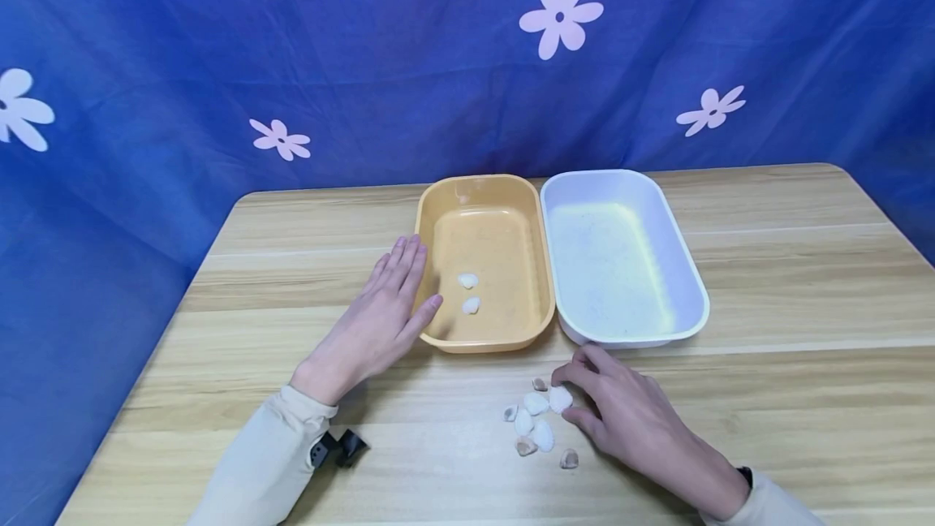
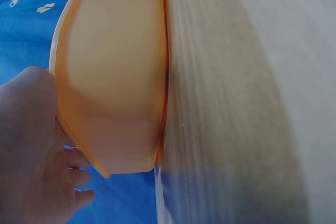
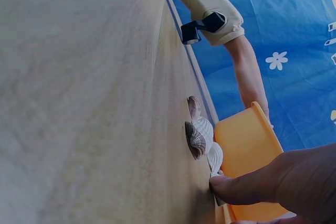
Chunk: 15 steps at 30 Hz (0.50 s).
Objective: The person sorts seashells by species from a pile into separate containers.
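My left hand (image 1: 376, 319) lies with straight fingers along the left rim of an orange tray (image 1: 540, 299). In the left wrist view, the fingers reach along the tray's outer wall (image 2: 113, 77). Two white seashells (image 1: 470, 305) lie inside it. On the table in front of the trays, my right hand (image 1: 628, 412) pinches a white seashell (image 1: 560, 398) between thumb and fingertips. Around it lie more white seashells (image 1: 543, 435) and several brown ones (image 1: 569, 459). The right wrist view shows the thumb (image 3: 231, 189) down at the edge of this group, beside a ridged white shell (image 3: 215, 157).
A white tray (image 1: 697, 299) stands against the orange tray's right side, with no shells in it. Both are on a wooden table (image 1: 803, 282) before a blue flowered curtain (image 1: 409, 63). A small black device (image 1: 339, 449) is attached at the left wrist.
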Each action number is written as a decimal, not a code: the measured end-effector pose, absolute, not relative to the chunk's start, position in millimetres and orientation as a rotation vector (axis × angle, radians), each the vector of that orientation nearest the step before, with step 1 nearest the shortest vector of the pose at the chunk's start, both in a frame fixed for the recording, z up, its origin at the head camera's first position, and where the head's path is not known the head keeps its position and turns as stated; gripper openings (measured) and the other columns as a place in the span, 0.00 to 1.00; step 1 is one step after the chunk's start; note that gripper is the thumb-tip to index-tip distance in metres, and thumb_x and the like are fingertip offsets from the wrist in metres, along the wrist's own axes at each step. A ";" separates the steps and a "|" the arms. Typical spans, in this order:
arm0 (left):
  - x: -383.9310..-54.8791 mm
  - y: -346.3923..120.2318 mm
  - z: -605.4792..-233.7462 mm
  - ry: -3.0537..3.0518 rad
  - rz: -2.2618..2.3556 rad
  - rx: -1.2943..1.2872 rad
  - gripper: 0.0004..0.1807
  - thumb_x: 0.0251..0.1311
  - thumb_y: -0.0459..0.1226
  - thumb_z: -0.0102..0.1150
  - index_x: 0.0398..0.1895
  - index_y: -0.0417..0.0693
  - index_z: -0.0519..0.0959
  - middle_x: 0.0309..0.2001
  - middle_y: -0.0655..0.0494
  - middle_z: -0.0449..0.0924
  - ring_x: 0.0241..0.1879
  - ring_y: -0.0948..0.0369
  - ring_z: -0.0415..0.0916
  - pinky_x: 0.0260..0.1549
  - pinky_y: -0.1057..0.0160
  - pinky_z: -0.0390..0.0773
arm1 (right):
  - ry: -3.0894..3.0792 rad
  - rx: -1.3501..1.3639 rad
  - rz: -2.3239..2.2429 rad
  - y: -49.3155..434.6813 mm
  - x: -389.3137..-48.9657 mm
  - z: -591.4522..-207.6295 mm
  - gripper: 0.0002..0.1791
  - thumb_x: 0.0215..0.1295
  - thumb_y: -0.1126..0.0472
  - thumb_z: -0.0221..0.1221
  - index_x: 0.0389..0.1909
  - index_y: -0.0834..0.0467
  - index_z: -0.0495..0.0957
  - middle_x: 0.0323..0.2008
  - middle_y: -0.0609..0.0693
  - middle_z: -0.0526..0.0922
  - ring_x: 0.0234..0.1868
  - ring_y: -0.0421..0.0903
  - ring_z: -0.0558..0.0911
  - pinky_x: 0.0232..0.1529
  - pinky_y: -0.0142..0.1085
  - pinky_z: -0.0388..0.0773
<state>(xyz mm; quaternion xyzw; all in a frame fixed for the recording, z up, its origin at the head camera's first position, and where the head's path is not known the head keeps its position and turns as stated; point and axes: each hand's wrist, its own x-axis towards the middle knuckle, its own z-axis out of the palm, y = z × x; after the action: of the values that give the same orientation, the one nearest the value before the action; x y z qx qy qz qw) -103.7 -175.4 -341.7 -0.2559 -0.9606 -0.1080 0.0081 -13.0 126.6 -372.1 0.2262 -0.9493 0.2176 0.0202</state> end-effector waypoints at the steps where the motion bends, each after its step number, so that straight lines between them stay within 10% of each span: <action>1: -103.8 -175.5 -341.6 -3.002 -0.338 -0.800 0.39 0.75 0.54 0.29 0.75 0.33 0.42 0.76 0.39 0.35 0.75 0.51 0.29 0.73 0.51 0.37 | -2.952 0.695 0.678 126.2 -13.2 -372.0 0.17 0.47 0.56 0.74 0.39 0.45 0.81 0.39 0.38 0.70 0.31 0.36 0.72 0.20 0.29 0.67; 15: -103.5 -176.0 -341.7 -3.004 -0.336 -0.797 0.40 0.75 0.55 0.29 0.75 0.33 0.41 0.76 0.40 0.34 0.75 0.51 0.28 0.73 0.51 0.37 | -2.930 0.744 0.733 125.1 -12.0 -375.0 0.16 0.47 0.55 0.74 0.34 0.50 0.78 0.41 0.40 0.71 0.30 0.37 0.72 0.24 0.30 0.70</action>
<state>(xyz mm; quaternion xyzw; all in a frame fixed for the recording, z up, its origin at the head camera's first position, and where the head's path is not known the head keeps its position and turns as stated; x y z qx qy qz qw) -103.5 -176.0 -341.7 -0.2549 -0.9610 -0.1075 0.0079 -12.0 125.1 -375.0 0.2391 -0.9419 0.2355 0.0156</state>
